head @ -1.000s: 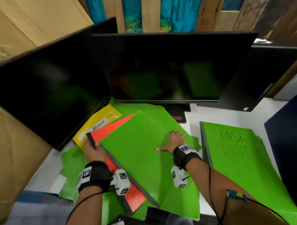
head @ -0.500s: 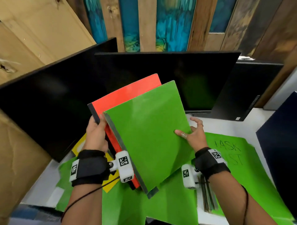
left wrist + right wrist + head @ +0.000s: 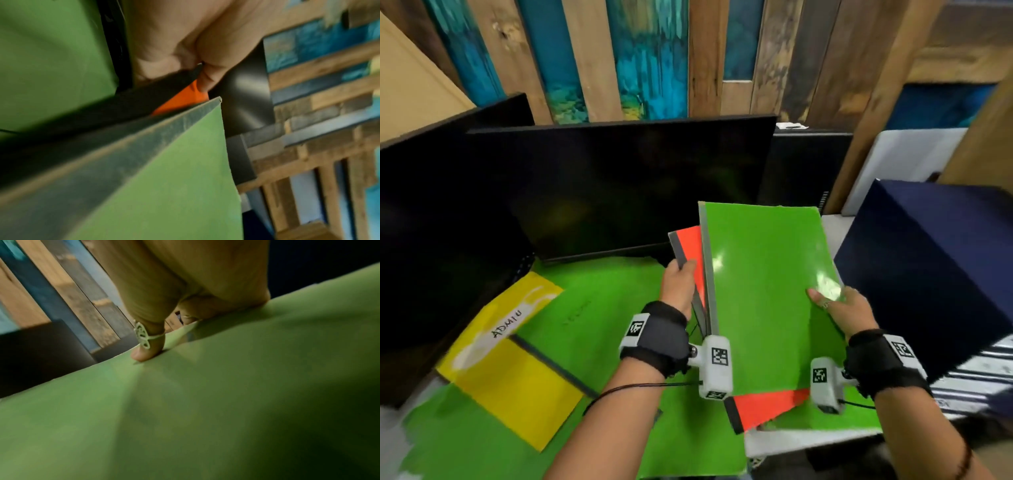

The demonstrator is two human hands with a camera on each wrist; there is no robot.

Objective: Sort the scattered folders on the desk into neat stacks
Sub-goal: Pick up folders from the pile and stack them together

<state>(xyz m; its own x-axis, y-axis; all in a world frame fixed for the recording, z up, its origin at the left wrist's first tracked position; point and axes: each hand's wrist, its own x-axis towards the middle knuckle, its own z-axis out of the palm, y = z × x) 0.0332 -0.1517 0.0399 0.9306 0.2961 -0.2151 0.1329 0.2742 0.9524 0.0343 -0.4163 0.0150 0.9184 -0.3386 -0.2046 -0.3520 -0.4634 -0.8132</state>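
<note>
I hold two folders above the right side of the desk: a green folder on top and an orange-red folder beneath it, poking out at the left and bottom. My left hand grips the orange-red folder's grey spine, thumb on its cover. My right hand pinches the green folder's right edge, ringed thumb on top. Under them lies another green folder. A yellow folder labelled ADMIN and more green folders lie on the desk at left.
Two dark monitors stand close behind the folders, one angled at the left. A dark navy box sits right beside my right hand. Striped items lie at the right edge. The white desk shows at the front.
Both hands lifted the green and orange-red folders off the left pile and carried them rightward. The pair now hangs lower, over the right green folder, uncovering the yellow folder.
</note>
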